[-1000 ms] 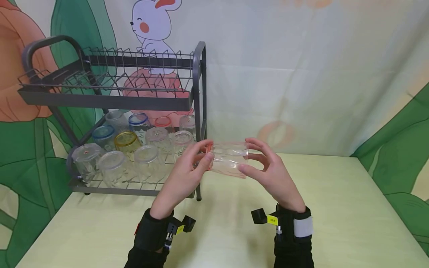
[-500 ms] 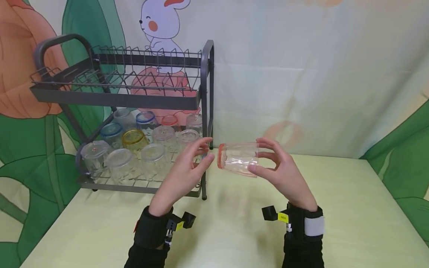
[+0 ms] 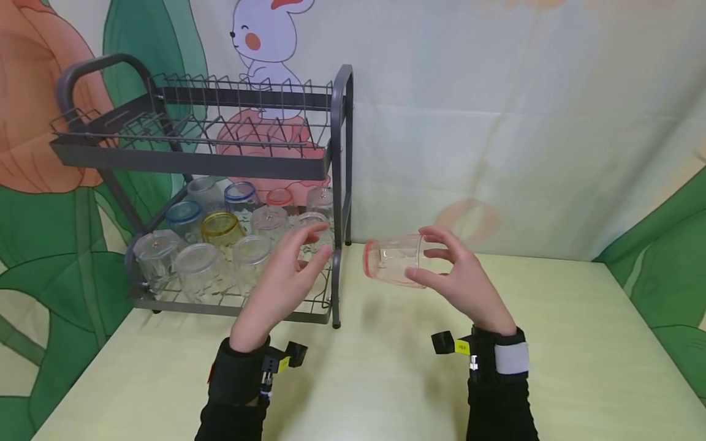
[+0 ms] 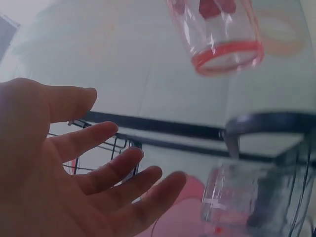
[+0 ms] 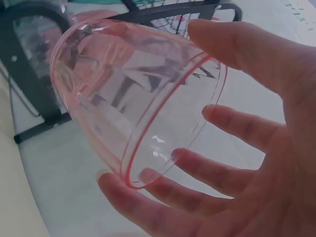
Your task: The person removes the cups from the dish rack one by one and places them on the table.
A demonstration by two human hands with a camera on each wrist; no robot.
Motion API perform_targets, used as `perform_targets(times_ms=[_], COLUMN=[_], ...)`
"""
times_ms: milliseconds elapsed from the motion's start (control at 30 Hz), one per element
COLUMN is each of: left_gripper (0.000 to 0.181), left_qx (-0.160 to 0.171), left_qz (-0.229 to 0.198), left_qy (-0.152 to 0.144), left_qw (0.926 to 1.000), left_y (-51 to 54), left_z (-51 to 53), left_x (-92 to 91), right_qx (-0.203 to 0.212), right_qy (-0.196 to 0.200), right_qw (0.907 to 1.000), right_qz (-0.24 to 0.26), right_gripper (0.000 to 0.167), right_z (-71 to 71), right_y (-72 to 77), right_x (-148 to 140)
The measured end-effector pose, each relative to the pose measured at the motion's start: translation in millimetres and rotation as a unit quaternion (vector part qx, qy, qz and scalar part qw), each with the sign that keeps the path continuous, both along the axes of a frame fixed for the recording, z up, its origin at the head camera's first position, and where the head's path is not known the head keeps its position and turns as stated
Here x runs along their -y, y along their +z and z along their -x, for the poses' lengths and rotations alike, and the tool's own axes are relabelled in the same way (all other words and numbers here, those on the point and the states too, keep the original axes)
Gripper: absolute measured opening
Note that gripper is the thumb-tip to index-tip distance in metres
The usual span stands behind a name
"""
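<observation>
A clear glass with a pinkish-red tint [image 3: 393, 260] lies sideways in the air above the table, its red end towards the left. My right hand [image 3: 469, 282] grips it near the rim, thumb on one side and fingers on the other, as the right wrist view shows of the glass [image 5: 118, 94] and hand [image 5: 237, 173]. My left hand [image 3: 281, 278], with fingers spread and touching nothing, is to the left of the glass, in front of the rack's right side. In the left wrist view the glass [image 4: 227, 49] is apart from the left hand [image 4: 89, 168].
A dark two-tier rack [image 3: 193, 162] stands at the left on the pale table [image 3: 386, 380]. Its lower tier holds several upturned glasses, among them a yellow-rimmed glass [image 3: 222, 229] and a blue-rimmed glass [image 3: 184, 220]. A printed curtain [image 3: 496, 122] hangs behind.
My left hand has let go of the glass and moved left, away from it. The glass stays in my right hand, which is a little further right in view than at first.
</observation>
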State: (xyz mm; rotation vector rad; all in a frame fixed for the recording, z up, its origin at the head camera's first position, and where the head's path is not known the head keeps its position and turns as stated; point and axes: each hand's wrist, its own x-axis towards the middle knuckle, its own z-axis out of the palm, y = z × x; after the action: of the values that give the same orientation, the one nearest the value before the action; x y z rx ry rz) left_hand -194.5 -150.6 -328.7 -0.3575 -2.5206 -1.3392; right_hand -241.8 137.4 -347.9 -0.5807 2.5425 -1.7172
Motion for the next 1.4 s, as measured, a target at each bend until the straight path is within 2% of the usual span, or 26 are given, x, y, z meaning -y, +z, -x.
perform_targets(times_ms=[100, 200, 300, 433, 567, 700, 833, 933, 1100, 1200, 1400], left_gripper=[0.045, 0.045, 0.043, 0.042, 0.042, 0.04, 0.039, 0.042, 0.047, 0.049, 0.054], left_qx=[-0.022, -0.039, -0.058, -0.081, -0.083, -0.098, -0.116, -0.108, -0.065, -0.042, -0.015], left_qz=[0.058, 0.101, 0.127, 0.15, 0.16, 0.178, 0.206, 0.22, 0.231, 0.245, 0.268], left_qy=[0.044, 0.074, 0.085, 0.096, 0.102, 0.105, 0.12, 0.131, 0.126, 0.13, 0.156], left_qw=[0.9971, 0.9914, 0.9866, 0.9807, 0.9783, 0.9735, 0.9643, 0.9607, 0.9625, 0.9599, 0.9506], left_y=[-3.3, -6.7, -9.8, -11.2, -11.2, -12.5, -14.1, -15.3, -16.7, -16.6, -17.3], left_z=[1.0, 1.8, 4.0, 6.3, 6.4, 7.6, 10.0, 10.9, 10.2, 9.6, 8.5], left_x=[2.3, 4.5, 6.2, 8.1, 11.0, 13.8, 17.1, 21.6, 29.0, 31.2, 32.8], right_qx=[-0.019, -0.048, -0.078, -0.114, -0.133, -0.135, -0.138, -0.136, -0.107, -0.097, -0.072], right_qy=[-0.009, -0.004, 0.005, 0.029, 0.069, 0.108, 0.124, 0.13, 0.15, 0.153, 0.144], right_qw=[0.9989, 0.9942, 0.9858, 0.9704, 0.951, 0.9318, 0.9182, 0.9062, 0.8824, 0.8769, 0.8686], right_qz=[-0.043, -0.096, -0.148, -0.211, -0.27, -0.319, -0.35, -0.379, -0.433, -0.445, -0.469], right_gripper=[0.068, 0.067, 0.066, 0.066, 0.065, 0.065, 0.065, 0.062, 0.059, 0.058, 0.058], right_z=[6.6, 13.9, 22.1, 34.1, 45.7, 54.4, 64.6, 74.1, 89.4, 97.9, 112.2], right_y=[-1.3, 0.0, 3.2, 9.7, 14.8, 18.3, 18.3, 13.8, 1.7, -1.4, 4.0], right_x=[-1, 0, 3, 13, 27, 40, 50, 55, 62, 64, 70])
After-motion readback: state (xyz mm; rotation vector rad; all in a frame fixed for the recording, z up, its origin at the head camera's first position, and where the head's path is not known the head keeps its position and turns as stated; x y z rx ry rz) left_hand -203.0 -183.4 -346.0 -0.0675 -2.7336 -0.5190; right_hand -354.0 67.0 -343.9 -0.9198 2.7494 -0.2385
